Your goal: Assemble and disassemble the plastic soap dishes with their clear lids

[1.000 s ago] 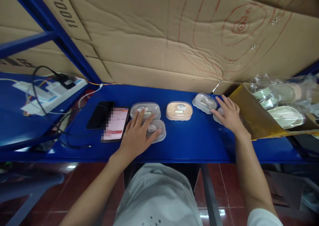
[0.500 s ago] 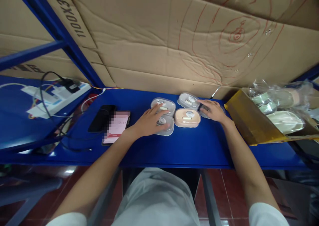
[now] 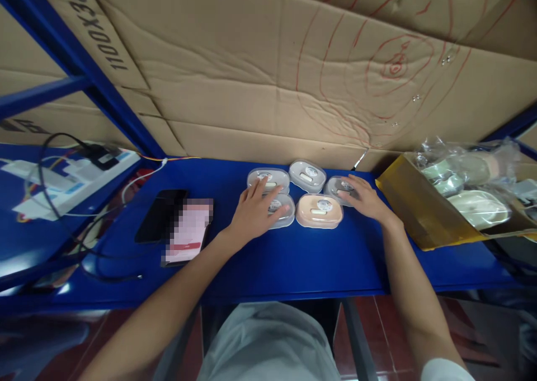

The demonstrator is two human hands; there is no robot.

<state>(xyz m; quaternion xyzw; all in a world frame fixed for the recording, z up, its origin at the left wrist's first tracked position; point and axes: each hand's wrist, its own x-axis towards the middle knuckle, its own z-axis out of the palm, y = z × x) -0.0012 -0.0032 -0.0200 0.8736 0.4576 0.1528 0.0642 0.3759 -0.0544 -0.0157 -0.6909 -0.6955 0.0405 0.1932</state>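
Note:
Several oval plastic boxes with clear lids and round labels lie grouped on the blue table [image 3: 268, 269]. My left hand [image 3: 251, 210] rests with spread fingers over two of them, a far grey box [image 3: 254, 178] and a nearer grey box [image 3: 287, 217], partly hiding both. On the right, my right hand [image 3: 368, 198] has its thumb and fingers apart over another grey box [image 3: 333, 187], touching its right side. Between the hands sit a peach box [image 3: 310, 220] at the front and a pale grey box [image 3: 297, 171] behind it.
A cardboard box [image 3: 403, 202] of plastic-wrapped goods [image 3: 478, 208] stands at right. Two phones [image 3: 157, 216] lie at left, near a power strip [image 3: 46, 196] with loose cables. A cardboard sheet [image 3: 226, 90] walls the back; a thin pen-like item [image 3: 359, 160] leans there.
The right-hand grey box has shifted left with my right hand and shows more. The peach box now sits apart from the pale grey box behind. The camera view has moved slightly.

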